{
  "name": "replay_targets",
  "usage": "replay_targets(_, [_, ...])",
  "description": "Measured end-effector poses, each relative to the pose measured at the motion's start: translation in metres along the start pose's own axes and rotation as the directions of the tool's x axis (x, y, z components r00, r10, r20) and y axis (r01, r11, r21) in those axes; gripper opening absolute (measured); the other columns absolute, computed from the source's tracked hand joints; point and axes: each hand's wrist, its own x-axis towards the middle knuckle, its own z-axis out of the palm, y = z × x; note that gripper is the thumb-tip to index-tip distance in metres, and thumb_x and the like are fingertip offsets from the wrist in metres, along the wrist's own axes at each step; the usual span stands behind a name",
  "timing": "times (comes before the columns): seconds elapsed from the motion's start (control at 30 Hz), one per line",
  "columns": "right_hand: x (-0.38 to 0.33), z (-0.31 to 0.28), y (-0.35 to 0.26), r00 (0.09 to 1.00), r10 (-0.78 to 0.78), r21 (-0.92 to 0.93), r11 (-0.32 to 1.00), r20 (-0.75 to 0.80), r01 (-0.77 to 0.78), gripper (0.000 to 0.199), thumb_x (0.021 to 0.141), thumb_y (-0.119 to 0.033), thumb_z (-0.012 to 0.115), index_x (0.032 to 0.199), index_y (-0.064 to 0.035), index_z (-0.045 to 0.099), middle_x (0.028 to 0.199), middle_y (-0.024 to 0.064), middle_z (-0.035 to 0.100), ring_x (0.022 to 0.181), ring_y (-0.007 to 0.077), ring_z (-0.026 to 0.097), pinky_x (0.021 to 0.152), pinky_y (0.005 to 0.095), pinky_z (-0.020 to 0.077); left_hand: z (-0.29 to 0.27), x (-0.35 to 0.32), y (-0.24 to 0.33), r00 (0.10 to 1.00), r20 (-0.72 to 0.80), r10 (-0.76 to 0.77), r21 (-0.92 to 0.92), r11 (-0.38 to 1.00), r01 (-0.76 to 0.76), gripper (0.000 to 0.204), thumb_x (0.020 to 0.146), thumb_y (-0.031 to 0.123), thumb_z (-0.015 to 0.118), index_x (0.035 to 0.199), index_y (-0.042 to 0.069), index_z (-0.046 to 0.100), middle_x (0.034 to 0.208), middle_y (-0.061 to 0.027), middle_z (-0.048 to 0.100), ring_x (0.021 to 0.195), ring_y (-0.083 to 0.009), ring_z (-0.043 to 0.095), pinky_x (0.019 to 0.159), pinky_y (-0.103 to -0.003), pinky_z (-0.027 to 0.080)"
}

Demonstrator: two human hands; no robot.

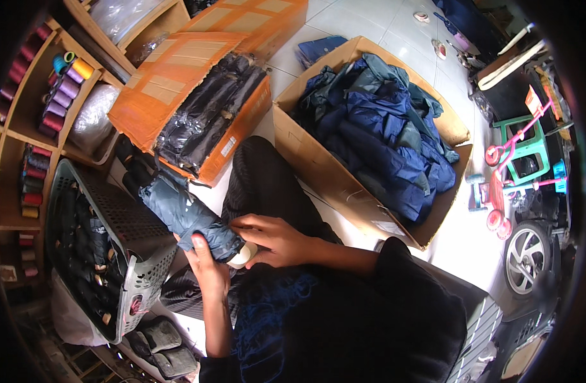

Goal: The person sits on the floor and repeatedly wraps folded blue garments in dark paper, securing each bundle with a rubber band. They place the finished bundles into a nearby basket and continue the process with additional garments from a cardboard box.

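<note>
Here, left hand (206,260) grip wrapped around folded umbrella (187,217); right hand (273,239) grip pinching its pale handle (243,256)

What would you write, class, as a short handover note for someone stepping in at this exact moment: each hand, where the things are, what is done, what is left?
Left hand: gripping the folded dark-blue umbrella from below, near its white handle end.
Right hand: fingers on the same end, by the handle.
Grey mesh basket, on the left: holds dark rolled umbrellas.
Orange box: wrapped black umbrellas.
Cardboard box: loose blue fabric covers.
Done: the umbrella looks rolled.
Left: probably tidying this one; the cardboard box looks far from empty.
</note>
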Motion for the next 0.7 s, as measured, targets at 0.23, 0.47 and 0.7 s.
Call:
replay_targets(0.23, [0.000, -0.059, -0.029, 0.964, 0.224, -0.182, 0.963, 0.144, -0.197, 0.060, 0.075, -0.032, 0.075, 0.126, -0.0067, 0.055, 0.121, 0.0148, 0.053, 0.107, 0.0304, 0.057, 0.086, 0.0371, 0.0488, -0.003, 0.010, -0.017, 0.985, 0.170, 0.003, -0.141, 0.990, 0.022, 0.069, 0.093, 0.032, 0.060, 0.145, 0.009, 0.021, 0.132, -0.0118, 0.045, 0.118, -0.0239, 0.047, 0.102, -0.040, 0.038])
replay_targets(0.47, [-0.025, -0.161, -0.075, 0.638, 0.539, -0.690, 0.137, -0.550, -0.711, 0.031, 0.081, -0.029, 0.070, 0.101, -0.0051, 0.065, 0.099, 0.0144, 0.063, 0.097, 0.0328, 0.058, 0.084, 0.0395, 0.0459, -0.019, 0.003, -0.037, 0.997, -0.057, -0.058, -0.138, 0.989, 0.049, 0.060, 0.094, 0.029, 0.057, 0.142, 0.007, 0.027, 0.129, -0.0113, 0.047, 0.113, -0.0227, 0.052, 0.095, -0.037, 0.043])
replay_targets(0.7, [-0.027, -0.190, -0.077, 0.619, 0.677, -0.619, 0.300, -0.398, -0.726, 0.016, 0.083, -0.012, 0.065, 0.093, 0.0002, 0.063, 0.096, 0.0170, 0.062, 0.093, 0.0334, 0.059, 0.079, 0.0382, 0.0455, -0.038, -0.004, -0.059, 0.995, 0.007, -0.104, -0.071, 0.992, 0.104, 0.059, 0.093, 0.022, 0.059, 0.140, 0.004, 0.029, 0.121, -0.0116, 0.053, 0.106, -0.0207, 0.055, 0.090, -0.035, 0.046])
